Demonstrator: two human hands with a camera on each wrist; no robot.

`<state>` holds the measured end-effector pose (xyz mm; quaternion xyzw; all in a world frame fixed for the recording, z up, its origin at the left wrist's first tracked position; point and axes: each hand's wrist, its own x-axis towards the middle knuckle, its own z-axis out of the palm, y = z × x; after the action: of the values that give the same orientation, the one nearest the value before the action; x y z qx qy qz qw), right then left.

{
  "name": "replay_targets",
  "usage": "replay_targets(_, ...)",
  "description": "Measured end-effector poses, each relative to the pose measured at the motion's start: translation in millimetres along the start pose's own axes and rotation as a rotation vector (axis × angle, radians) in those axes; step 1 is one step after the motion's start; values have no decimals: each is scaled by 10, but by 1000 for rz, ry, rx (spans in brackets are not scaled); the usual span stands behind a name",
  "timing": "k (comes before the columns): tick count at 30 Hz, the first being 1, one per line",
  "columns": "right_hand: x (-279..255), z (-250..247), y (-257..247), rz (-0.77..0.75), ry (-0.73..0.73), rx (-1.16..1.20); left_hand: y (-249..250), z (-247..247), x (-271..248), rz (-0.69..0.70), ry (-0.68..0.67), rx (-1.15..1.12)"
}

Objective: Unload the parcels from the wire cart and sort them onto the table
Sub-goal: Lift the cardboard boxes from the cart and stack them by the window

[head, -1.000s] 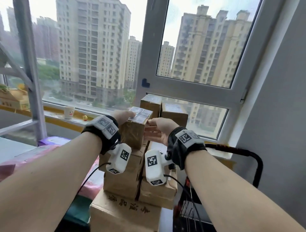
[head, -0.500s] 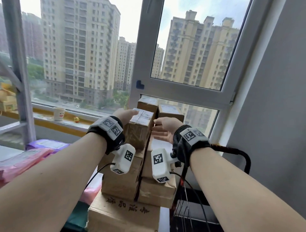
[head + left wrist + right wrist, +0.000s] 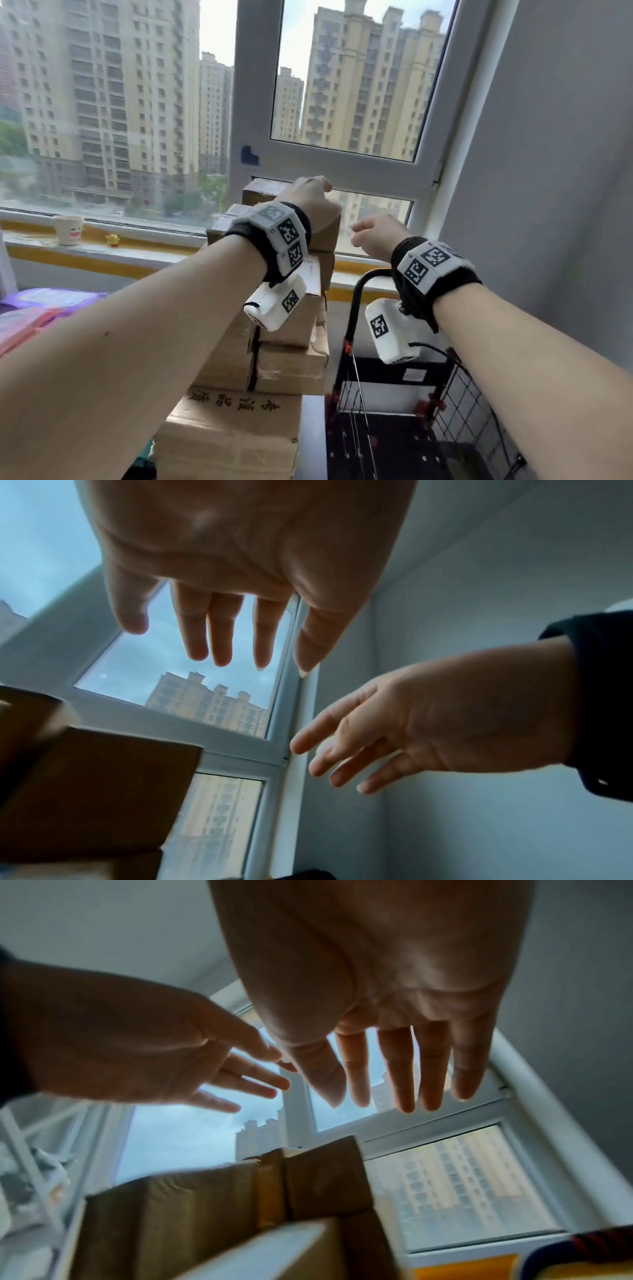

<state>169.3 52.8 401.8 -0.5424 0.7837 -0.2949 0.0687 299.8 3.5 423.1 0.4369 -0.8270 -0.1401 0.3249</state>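
Note:
A tall stack of brown cardboard parcels (image 3: 287, 366) stands left of centre, on a large box with handwriting (image 3: 233, 428). My left hand (image 3: 308, 197) hovers over the top parcel (image 3: 327, 234). In the left wrist view its fingers (image 3: 222, 631) are straight, apart and hold nothing. My right hand (image 3: 371, 229) hangs in the air just right of the stack, and its fingers (image 3: 404, 1074) are also straight and empty. The black wire cart (image 3: 462, 421) stands at the lower right, below my right arm. What I see of its basket looks empty.
The cart's black handle (image 3: 354, 301) rises between the stack and my right wrist. Pink (image 3: 30, 322) and purple soft parcels (image 3: 54, 296) lie at the far left. A paper cup (image 3: 68, 229) and a small yellow toy (image 3: 113, 240) sit on the window sill. A grey wall closes the right side.
Both hands held the sides of the labelled top parcel on the stack. They have let go, and both have shifted to the right. The view has turned towards the cart.

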Motion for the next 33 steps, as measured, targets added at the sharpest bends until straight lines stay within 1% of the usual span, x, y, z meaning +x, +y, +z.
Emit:
replay_targets(5, -245, -168, 552, 121, 74, -212, 387, 595, 13, 90, -138, 26)
replay_targets(8, -393, -272, 940, 186, 70, -295, 624, 1014, -36, 149, -244, 36)
replay_targets(12, -461, -419, 1515, 258, 63, -312, 901, 1597, -61, 184, -370, 91)
replay_targets(17, -288, -438, 2396, 310, 11, -307, 1113, 2411, 28, 164, -454, 184)
replay_targets(19, -179, -376, 2772, 315, -26, -290, 1161, 2748, 93, 132, -486, 203)
replay_targets(22, -13, -214, 3362, 325, -99, -267, 1218, 3325, 203, 40, -546, 235)
replay_targets(25, 85, 44, 4083, 367, -223, -237, 1270, 4053, 214, -62, -629, 239)
replay_targets(29, 109, 411, 4991, 452, -404, -192, 1283, 4956, 70, -191, -721, 213)
replay_targets(33, -18, 870, 5668, 530, -581, -187, 1014, 5682, -209, -342, -846, 165)
